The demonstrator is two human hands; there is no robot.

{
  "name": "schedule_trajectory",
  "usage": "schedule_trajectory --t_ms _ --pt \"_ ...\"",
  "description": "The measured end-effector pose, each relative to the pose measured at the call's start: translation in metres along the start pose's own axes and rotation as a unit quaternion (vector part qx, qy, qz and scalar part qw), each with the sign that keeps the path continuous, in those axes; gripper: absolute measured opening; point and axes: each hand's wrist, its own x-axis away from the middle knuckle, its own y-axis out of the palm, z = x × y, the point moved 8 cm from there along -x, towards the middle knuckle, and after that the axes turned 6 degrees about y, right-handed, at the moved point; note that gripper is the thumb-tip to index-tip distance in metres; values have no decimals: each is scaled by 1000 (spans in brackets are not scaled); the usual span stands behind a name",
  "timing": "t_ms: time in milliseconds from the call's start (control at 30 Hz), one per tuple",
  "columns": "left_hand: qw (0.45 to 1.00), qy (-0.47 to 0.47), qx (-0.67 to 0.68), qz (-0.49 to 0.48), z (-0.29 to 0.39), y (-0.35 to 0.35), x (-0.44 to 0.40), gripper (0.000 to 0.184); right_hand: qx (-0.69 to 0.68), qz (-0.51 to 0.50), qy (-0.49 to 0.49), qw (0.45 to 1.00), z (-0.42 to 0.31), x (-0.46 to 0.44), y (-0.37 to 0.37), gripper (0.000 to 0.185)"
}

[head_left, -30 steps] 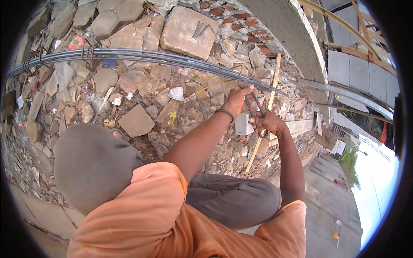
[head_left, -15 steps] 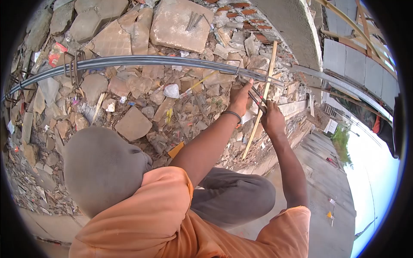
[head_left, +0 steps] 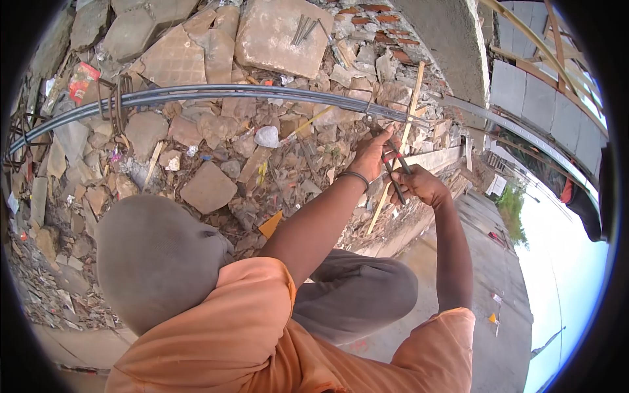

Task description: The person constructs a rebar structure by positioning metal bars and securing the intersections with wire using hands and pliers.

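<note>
- By the right hand (head_left: 419, 187), the spread handles of dark pincers (head_left: 393, 156) are gripped.
- The left hand (head_left: 370, 156) is placed just beside, at the upper part of this tool; whether it is clamped there cannot be told surely, because the fingers are partly hidden.
- Just beyond both hands, and stretched far to the left of them, a bundle of metal rods (head_left: 249, 92) is seen.
- Well to the left of the hands, bent metal hoops (head_left: 118, 110) are hung about the rods.
- The ground around is covered by broken rubble (head_left: 190, 131).
- Beyond the left hand, a pale slab (head_left: 275, 49) is laid, with short wires (head_left: 304, 29) upon it.
- Near the right hand, a wooden strip (head_left: 415, 98) is crossed by the rods' end.
- To the right of the right hand, a grey concrete floor (head_left: 485, 262) is seen.
</note>
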Motion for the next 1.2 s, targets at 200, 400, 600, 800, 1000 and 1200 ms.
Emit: schedule_trajectory --t_ms 200,400,600,800,1000,1200 --pt "998 -1 -58 2 -2 -9 -5 31 38 57 -48 996 18 -15 4 37" --pt "994 28 -106 16 -2 -21 -11 26 211 194 -151 946 18 -22 -2 44" --pt "992 70 -71 75 -11 -1 -16 23 556 510 -117 646 -12 18 24 69" --pt "991 96 24 94 -16 18 -29 30 539 586 -164 582 -18 -4 -28 70" --pt "990 114 -49 61 -13 15 -28 28 522 589 -222 576 -24 -20 -46 69" --pt "984 149 -99 24 -25 12 -37 29 486 541 -216 652 -35 -27 -68 48"
